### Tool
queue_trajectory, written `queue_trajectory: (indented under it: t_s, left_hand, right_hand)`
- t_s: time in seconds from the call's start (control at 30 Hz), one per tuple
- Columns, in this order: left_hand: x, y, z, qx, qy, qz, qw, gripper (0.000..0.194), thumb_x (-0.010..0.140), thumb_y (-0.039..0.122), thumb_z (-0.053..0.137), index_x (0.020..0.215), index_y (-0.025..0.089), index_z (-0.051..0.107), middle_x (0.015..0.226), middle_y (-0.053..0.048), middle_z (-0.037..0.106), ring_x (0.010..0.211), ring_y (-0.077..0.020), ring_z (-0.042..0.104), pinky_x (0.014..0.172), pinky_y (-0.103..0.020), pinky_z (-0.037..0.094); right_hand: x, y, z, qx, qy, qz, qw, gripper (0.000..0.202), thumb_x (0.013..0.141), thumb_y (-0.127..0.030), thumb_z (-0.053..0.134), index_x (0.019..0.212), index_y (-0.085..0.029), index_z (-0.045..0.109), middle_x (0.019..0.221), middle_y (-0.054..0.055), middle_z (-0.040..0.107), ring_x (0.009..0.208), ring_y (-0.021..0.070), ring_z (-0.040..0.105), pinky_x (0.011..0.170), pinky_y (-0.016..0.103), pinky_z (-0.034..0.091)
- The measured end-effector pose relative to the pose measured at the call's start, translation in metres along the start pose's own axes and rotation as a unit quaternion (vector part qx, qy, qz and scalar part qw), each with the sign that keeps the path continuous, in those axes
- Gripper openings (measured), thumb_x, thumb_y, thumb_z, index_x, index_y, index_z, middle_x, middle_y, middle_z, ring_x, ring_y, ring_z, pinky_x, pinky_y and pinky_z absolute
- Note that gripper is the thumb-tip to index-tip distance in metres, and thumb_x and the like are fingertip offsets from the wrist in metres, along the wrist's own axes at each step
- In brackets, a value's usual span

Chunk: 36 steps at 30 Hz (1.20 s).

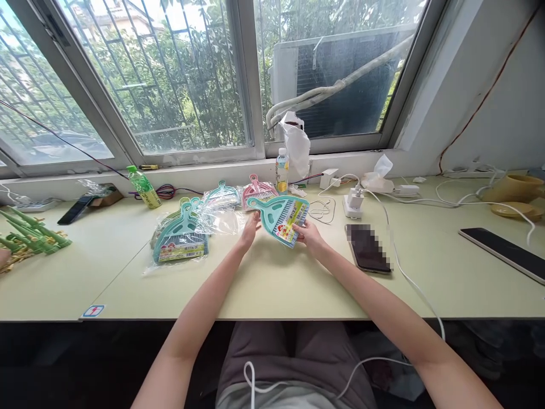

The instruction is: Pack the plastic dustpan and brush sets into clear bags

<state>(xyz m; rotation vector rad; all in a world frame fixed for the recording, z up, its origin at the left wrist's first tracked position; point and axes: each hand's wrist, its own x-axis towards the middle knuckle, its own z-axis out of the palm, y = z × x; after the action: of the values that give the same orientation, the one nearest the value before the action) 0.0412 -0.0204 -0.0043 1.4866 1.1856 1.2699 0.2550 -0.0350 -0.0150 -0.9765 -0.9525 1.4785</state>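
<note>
A teal dustpan and brush set (279,218) with a printed label is held above the table, tilted, its handle toward the left. My right hand (309,234) grips its lower right edge, fingers closed on it. My left hand (250,228) is close to the handle end, with its fingers partly bent; whether it touches the set is unclear. Clear plastic wrap (225,220) lies just left of my left hand. Several teal sets in plastic (181,236) are stacked at the left. Behind are another teal set (222,195) and a pink set (259,192).
A green bottle (145,187) and a clear bottle (281,170) stand near the window. Phones (368,248) (506,253), a charger (353,203) and white cables are at the right. Green stalks (34,233) lie far left, beside part of another person's hand (4,257).
</note>
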Motion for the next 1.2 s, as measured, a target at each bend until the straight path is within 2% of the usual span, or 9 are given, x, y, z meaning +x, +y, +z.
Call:
queue_trajectory:
  t_s: [0.07, 0.17, 0.23, 0.33, 0.5, 0.77, 0.93, 1.07, 1.2]
  left_hand:
    - [0.005, -0.005, -0.013, 0.193, 0.094, 0.049, 0.976, 0.038, 0.097, 0.042, 0.036, 0.123, 0.021, 0.054, 0.134, -0.014, 0.056, 0.130, -0.0295, 0.047, 0.108, -0.049, 0.035]
    - [0.010, -0.012, -0.035, 0.475, 0.188, 0.031, 0.859, 0.043, 0.089, 0.027, 0.050, 0.130, 0.014, 0.049, 0.138, -0.021, 0.051, 0.134, -0.0362, 0.040, 0.108, -0.053, 0.029]
    - [0.012, -0.015, -0.050, 0.580, 0.187, -0.027, 0.792, 0.048, 0.084, 0.017, 0.053, 0.131, 0.008, 0.048, 0.130, -0.026, 0.054, 0.128, -0.0392, 0.046, 0.103, -0.054, 0.033]
    - [0.013, -0.017, -0.071, 0.639, 0.165, -0.081, 0.747, 0.050, 0.081, 0.006, 0.048, 0.131, 0.006, 0.047, 0.117, -0.027, 0.060, 0.115, -0.0379, 0.056, 0.096, -0.051, 0.039]
    - [0.013, -0.014, -0.089, 0.627, 0.191, -0.042, 0.755, 0.057, 0.076, -0.005, 0.037, 0.131, 0.009, 0.048, 0.112, -0.024, 0.060, 0.102, -0.0343, 0.063, 0.088, -0.046, 0.046]
    - [0.011, 0.004, -0.062, 0.468, 0.212, 0.251, 0.820, 0.037, 0.089, 0.009, 0.036, 0.121, 0.019, 0.052, 0.108, -0.013, 0.059, 0.104, -0.0262, 0.059, 0.093, -0.041, 0.045]
    - [0.002, 0.002, -0.047, 0.429, 0.160, 0.273, 0.846, 0.031, 0.095, 0.018, 0.034, 0.114, 0.022, 0.058, 0.115, -0.013, 0.058, 0.117, -0.0260, 0.055, 0.101, -0.040, 0.038]
    - [0.000, 0.001, -0.045, 0.429, 0.162, 0.268, 0.847, 0.033, 0.096, 0.020, 0.030, 0.112, 0.022, 0.059, 0.116, -0.014, 0.058, 0.118, -0.0264, 0.053, 0.101, -0.042, 0.036]
    - [-0.002, 0.003, -0.040, 0.442, 0.109, 0.290, 0.842, 0.033, 0.095, 0.018, 0.031, 0.109, 0.023, 0.061, 0.115, -0.014, 0.059, 0.113, -0.0258, 0.055, 0.099, -0.041, 0.037]
  right_hand:
    - [0.001, 0.000, -0.002, -0.004, 0.020, 0.007, 1.000, 0.020, 0.081, -0.016, 0.068, 0.099, -0.018, 0.059, 0.096, 0.009, 0.075, 0.075, 0.0206, 0.074, 0.068, 0.034, 0.062]
    - [0.003, 0.002, -0.004, -0.007, 0.040, 0.019, 0.999, 0.019, 0.082, -0.015, 0.066, 0.099, -0.017, 0.059, 0.094, 0.009, 0.075, 0.074, 0.0200, 0.073, 0.068, 0.033, 0.062]
    - [0.004, 0.002, -0.005, -0.008, 0.044, 0.022, 0.999, 0.018, 0.082, -0.015, 0.065, 0.099, -0.017, 0.059, 0.095, 0.009, 0.075, 0.075, 0.0206, 0.073, 0.069, 0.035, 0.062]
    - [0.003, 0.002, -0.005, -0.011, 0.043, 0.020, 0.999, 0.019, 0.081, -0.015, 0.066, 0.098, -0.017, 0.059, 0.099, 0.010, 0.074, 0.076, 0.0214, 0.073, 0.070, 0.036, 0.062]
    - [0.003, 0.001, -0.004, -0.021, 0.039, 0.030, 0.999, 0.019, 0.082, -0.013, 0.064, 0.100, -0.017, 0.058, 0.099, 0.010, 0.074, 0.073, 0.0203, 0.073, 0.067, 0.035, 0.061]
    - [0.005, 0.001, -0.007, 0.003, 0.016, -0.016, 1.000, 0.021, 0.081, -0.017, 0.066, 0.101, -0.018, 0.059, 0.105, 0.009, 0.073, 0.081, 0.0206, 0.073, 0.075, 0.035, 0.062]
    - [0.004, -0.008, -0.007, -0.005, -0.006, -0.025, 1.000, 0.024, 0.076, -0.018, 0.072, 0.098, -0.019, 0.061, 0.097, 0.006, 0.075, 0.077, 0.0209, 0.073, 0.069, 0.036, 0.063]
    - [0.001, -0.013, -0.005, -0.038, -0.037, -0.025, 0.998, 0.030, 0.070, -0.021, 0.078, 0.096, -0.020, 0.063, 0.088, 0.005, 0.075, 0.074, 0.0210, 0.072, 0.062, 0.032, 0.062]
    - [-0.004, -0.013, 0.000, -0.065, -0.071, -0.036, 0.995, 0.036, 0.067, -0.026, 0.080, 0.098, -0.020, 0.064, 0.087, 0.005, 0.075, 0.075, 0.0209, 0.072, 0.059, 0.030, 0.060]
